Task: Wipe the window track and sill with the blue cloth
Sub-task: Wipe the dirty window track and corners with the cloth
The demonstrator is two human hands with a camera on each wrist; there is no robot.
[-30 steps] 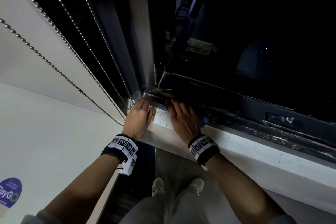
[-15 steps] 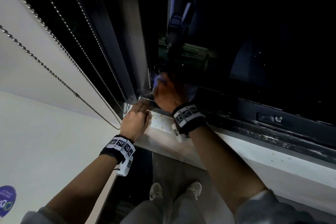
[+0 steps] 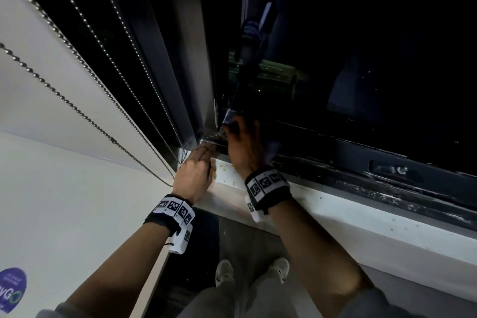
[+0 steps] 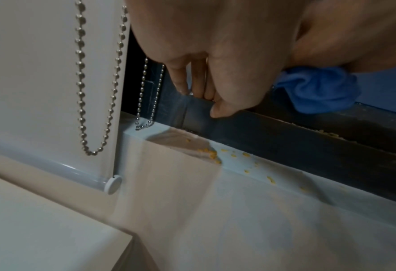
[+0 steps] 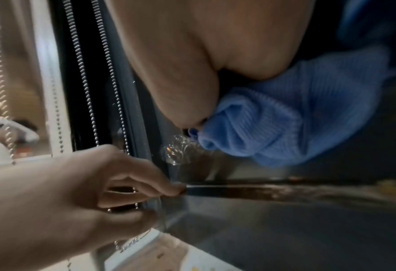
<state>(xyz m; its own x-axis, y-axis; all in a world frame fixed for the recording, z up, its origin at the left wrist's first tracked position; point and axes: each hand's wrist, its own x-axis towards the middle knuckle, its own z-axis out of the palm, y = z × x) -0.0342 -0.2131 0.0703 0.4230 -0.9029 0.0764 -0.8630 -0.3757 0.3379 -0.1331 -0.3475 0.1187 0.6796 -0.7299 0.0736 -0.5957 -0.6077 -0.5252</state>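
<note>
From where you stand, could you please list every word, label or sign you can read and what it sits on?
"yGO", cut off by the frame edge: purple round sticker on the white surface, lower left; its small print is too blurred to read.
Wristbands: black-and-white square marker patterns only, no words.

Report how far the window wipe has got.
Done: nothing looks clean yet. In hand: the right hand holds the cloth bunched at the track's left corner; the left hand rests there. Left: yellow crumbs on the sill, grime along the track.
</note>
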